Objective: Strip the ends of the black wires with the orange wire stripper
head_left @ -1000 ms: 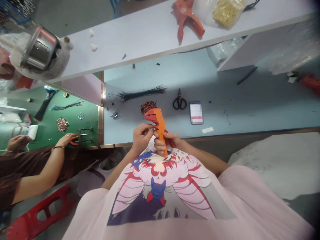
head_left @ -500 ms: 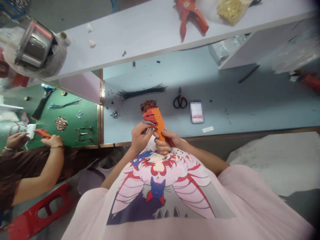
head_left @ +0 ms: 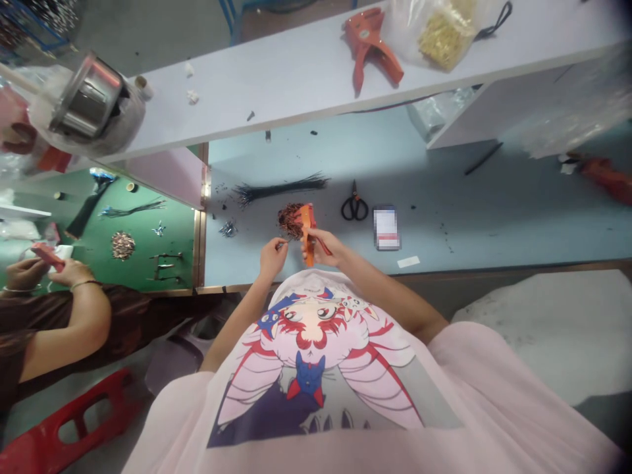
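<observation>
1. The right hand has its grip shut round the orange tool. I cannot tell how far its handles are squeezed.
2. The tool was close to the shirt before. Now it is farther out over the table, with its top in front of the brown pile. I cannot tell if they touch.
3. The left hand was up against the tool. Now it is a bit apart from it, on the left. Its fingers are bent in, but I cannot tell if its grip is shut or holds a thing.
4. The black wires still lie past the pile. The silver bits are to its left.
5. The scissors and phone have stayed to the right of the tool.
6. Far left, the other person's hands have moved left with a red tool.
</observation>
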Demonstrator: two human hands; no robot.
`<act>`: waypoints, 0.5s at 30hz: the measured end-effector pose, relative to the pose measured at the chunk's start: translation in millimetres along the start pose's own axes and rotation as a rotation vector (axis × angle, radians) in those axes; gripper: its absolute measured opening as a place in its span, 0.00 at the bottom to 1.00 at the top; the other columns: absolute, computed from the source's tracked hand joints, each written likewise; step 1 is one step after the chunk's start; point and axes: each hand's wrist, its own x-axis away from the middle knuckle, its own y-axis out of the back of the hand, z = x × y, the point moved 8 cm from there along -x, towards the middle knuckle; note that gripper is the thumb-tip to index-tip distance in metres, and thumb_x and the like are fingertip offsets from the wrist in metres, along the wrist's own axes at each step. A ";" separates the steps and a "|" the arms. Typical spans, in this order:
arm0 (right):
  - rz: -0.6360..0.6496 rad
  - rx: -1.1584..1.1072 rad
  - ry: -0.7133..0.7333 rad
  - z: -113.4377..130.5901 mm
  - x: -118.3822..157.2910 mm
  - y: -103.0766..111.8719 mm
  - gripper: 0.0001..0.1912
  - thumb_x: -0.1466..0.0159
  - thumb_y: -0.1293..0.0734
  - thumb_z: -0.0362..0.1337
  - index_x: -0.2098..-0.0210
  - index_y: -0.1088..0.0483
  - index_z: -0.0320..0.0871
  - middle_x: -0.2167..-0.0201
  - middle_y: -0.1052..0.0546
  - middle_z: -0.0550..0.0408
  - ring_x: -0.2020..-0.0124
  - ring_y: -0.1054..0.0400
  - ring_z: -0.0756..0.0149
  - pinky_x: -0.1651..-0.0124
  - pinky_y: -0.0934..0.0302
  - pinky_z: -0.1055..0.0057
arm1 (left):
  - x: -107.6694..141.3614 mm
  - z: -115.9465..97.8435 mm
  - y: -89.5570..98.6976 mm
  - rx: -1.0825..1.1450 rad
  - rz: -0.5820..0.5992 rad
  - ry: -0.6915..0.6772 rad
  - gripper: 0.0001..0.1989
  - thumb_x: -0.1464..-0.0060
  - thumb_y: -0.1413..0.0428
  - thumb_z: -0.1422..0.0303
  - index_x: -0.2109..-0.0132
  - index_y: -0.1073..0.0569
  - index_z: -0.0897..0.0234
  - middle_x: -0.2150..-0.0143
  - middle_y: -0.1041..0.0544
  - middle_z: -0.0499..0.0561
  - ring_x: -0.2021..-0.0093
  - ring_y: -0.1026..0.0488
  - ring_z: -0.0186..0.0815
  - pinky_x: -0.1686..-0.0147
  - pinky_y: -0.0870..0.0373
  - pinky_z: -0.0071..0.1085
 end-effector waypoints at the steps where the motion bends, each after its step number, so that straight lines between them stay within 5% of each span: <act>1: -0.106 0.144 -0.002 -2.6 -6.9 14.8 0.17 0.34 0.47 0.47 0.67 0.38 0.41 0.74 0.29 0.51 0.74 0.32 0.66 0.69 0.35 0.68 | -3.6 10.6 1.3 0.006 -0.005 0.028 0.04 0.54 0.44 0.71 0.70 0.25 0.64 0.81 0.36 0.43 0.77 0.41 0.29 0.71 0.46 0.26; 4: -0.313 0.381 -0.013 -18.1 -13.4 53.4 0.13 0.37 0.41 0.44 0.61 0.37 0.40 0.70 0.27 0.49 0.71 0.31 0.62 0.68 0.36 0.67 | -4.0 35.5 9.6 0.054 -0.025 0.104 0.03 0.56 0.44 0.71 0.71 0.25 0.64 0.82 0.35 0.44 0.78 0.40 0.30 0.72 0.45 0.26; 8: -0.552 0.699 0.010 -40.7 7.5 97.7 0.23 0.45 0.33 0.41 0.53 0.39 0.40 0.57 0.29 0.44 0.56 0.34 0.54 0.56 0.41 0.63 | 8.0 53.7 19.0 0.170 -0.062 0.201 0.04 0.55 0.44 0.70 0.70 0.26 0.65 0.80 0.33 0.44 0.77 0.39 0.28 0.73 0.43 0.26; 11: -0.616 0.888 0.030 -55.2 25.0 111.7 0.22 0.46 0.32 0.37 0.53 0.36 0.38 0.52 0.32 0.39 0.48 0.41 0.47 0.48 0.48 0.58 | 15.7 55.6 17.9 0.283 -0.077 0.258 0.06 0.56 0.44 0.68 0.69 0.28 0.66 0.77 0.31 0.45 0.76 0.37 0.28 0.73 0.40 0.25; 15: -0.597 1.033 0.062 -62.6 32.2 109.5 0.18 0.48 0.32 0.33 0.58 0.32 0.37 0.55 0.31 0.37 0.49 0.42 0.45 0.46 0.51 0.54 | 22.3 35.8 11.4 0.415 -0.055 0.250 0.09 0.58 0.42 0.66 0.68 0.28 0.66 0.75 0.29 0.46 0.75 0.34 0.27 0.70 0.37 0.25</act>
